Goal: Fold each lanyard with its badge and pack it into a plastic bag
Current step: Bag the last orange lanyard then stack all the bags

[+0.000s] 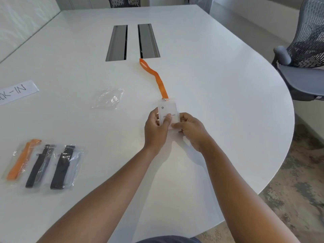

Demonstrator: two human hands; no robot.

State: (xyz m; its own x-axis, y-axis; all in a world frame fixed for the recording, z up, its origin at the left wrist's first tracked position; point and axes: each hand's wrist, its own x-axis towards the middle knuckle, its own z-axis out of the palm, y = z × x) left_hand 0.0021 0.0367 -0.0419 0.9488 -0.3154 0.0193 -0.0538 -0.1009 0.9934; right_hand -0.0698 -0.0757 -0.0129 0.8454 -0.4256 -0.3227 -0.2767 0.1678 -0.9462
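Note:
A white badge (166,106) in a clear holder is held just above the table's middle by both hands. My left hand (156,130) grips its left side with the thumb across the front. My right hand (190,129) grips its lower right corner. An orange lanyard (157,77) is clipped to the badge's top and trails flat across the table away from me. An empty clear plastic bag (109,99) lies crumpled to the left of the badge.
Three packed bags lie at the near left: one with an orange lanyard (22,159), two with black lanyards (39,166) (63,167). A paper sign (16,92) sits at far left. Two cable slots (132,42) are set in the white table (228,102). A mesh chair (305,55) stands right.

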